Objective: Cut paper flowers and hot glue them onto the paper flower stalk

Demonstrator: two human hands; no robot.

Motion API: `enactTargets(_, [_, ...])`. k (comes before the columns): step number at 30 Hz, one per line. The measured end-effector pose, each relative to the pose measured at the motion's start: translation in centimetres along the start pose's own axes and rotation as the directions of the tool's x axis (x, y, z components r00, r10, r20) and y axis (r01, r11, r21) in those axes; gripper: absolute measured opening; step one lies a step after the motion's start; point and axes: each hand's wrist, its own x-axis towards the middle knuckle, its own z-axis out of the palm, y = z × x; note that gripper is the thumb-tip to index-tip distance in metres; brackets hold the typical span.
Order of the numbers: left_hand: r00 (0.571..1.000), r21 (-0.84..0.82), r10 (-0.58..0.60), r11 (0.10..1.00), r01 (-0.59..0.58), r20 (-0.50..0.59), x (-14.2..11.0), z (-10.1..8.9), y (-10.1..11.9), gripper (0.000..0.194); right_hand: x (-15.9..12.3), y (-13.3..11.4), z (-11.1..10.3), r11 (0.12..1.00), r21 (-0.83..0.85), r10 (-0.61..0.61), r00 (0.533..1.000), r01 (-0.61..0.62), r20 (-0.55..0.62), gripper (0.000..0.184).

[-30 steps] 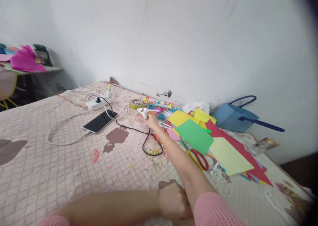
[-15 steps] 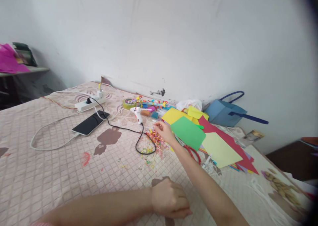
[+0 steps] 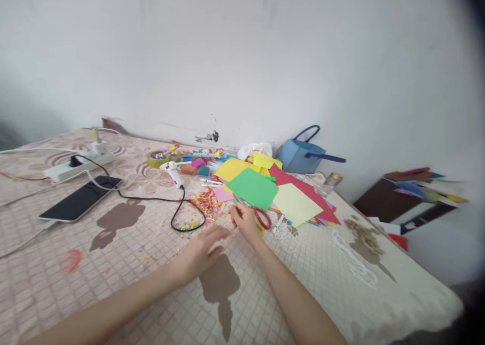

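My left hand [image 3: 200,250] hovers over the patterned tablecloth, fingers stretched out and thumb apart, a little blurred, with nothing visible in it. Close by on its right, my right hand [image 3: 244,220] is closed in a pinch; whatever its fingertips hold is too small to make out. Just beyond lies a heap of shredded coloured paper [image 3: 207,200] beside a pink sheet [image 3: 223,194]. Red-handled scissors [image 3: 264,217] lie right of my right hand, partly under a green sheet [image 3: 254,187]. A white glue gun [image 3: 172,175] stands left of the heap.
A black cord [image 3: 173,218] loops beside the shreds. Further left are a tablet [image 3: 81,198] and a power strip [image 3: 81,167]. Yellow, red and cream sheets [image 3: 297,203], a blue bag [image 3: 301,156], white string [image 3: 356,261] and twine [image 3: 366,236] lie to the right. A wall closes the back.
My left hand has risen from resting curled on the table and opened towards my right hand. The right hand has drawn back from the paper shreds. The view has turned right.
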Motion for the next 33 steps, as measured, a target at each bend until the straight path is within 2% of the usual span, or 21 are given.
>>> enactTargets(2, [0.993, 0.016, -0.022, 1.0, 0.024, -0.113, 0.2, -0.6, -1.1, 0.03, 0.5, 0.2, -0.8, 0.997, -0.081, -0.016, 0.999, 0.013, -0.029, 0.028])
enactTargets(4, [0.981, -0.001, -0.061, 0.998, 0.062, -0.185, 0.1, -1.0, -2.0, 0.02, 1.0, 0.9, -2.0, 0.985, -0.173, -0.023, 0.998, 0.012, -0.062, 0.021])
enactTargets(6, [0.98, -0.016, -0.145, 0.989, 0.144, -0.139, -0.4, -1.2, -2.4, 0.016, 1.6, 2.3, -3.6, 0.964, -0.265, -0.011, 0.994, -0.019, -0.109, 0.017])
enactTargets(9, [0.978, 0.013, -0.188, 0.982, 0.19, -0.089, -1.5, -1.5, -2.4, 0.017, 2.1, 4.8, -6.2, 0.916, -0.381, 0.053, 0.98, -0.125, -0.194, 0.016])
enactTargets(14, [0.996, 0.118, -0.071, 0.99, 0.076, -0.05, -2.2, -1.4, -1.8, 0.017, 2.2, 8.2, -10.7, 0.805, -0.5, 0.199, 0.94, -0.318, -0.277, 0.021])
enactTargets(17, [1.0, 0.145, -0.006, 0.989, 0.006, -0.003, -2.2, -1.1, -1.7, 0.017, 1.7, 9.2, -14.2, 0.72, -0.531, 0.289, 0.888, -0.447, -0.356, 0.026])
enactTargets(19, [1.0, 0.136, -0.009, 0.991, 0.005, 0.027, -2.2, -0.9, -1.8, 0.018, 1.0, 9.6, -16.3, 0.639, -0.539, 0.357, 0.832, -0.55, -0.426, 0.028])
enactTargets(21, [0.998, 0.125, -0.039, 0.992, 0.032, 0.047, -2.3, -0.6, -2.0, 0.019, 0.3, 9.9, -17.5, 0.559, -0.542, 0.423, 0.778, -0.627, -0.465, 0.029])
enactTargets(24, [0.994, 0.115, -0.09, 0.99, 0.082, 0.066, -2.4, -0.5, -2.3, 0.02, -0.2, 10.5, -17.0, 0.493, -0.561, 0.501, 0.744, -0.665, -0.442, 0.029])
enactTargets(27, [0.992, 0.105, -0.114, 0.989, 0.107, 0.06, -2.5, -0.4, -2.6, 0.02, 0.0, 10.8, -14.8, 0.488, -0.587, 0.533, 0.753, -0.646, -0.386, 0.03])
enactTargets(30, [0.993, 0.094, -0.103, 0.991, 0.098, 0.059, -2.5, -0.4, -2.8, 0.02, 0.5, 10.7, -13.4, 0.496, -0.598, 0.517, 0.768, -0.629, -0.379, 0.03])
enactTargets(33, [0.993, 0.093, -0.09, 0.992, 0.083, 0.074, -2.4, -0.4, -2.7, 0.021, 0.9, 10.4, -14.0, 0.496, -0.596, 0.445, 0.774, -0.632, -0.451, 0.033])
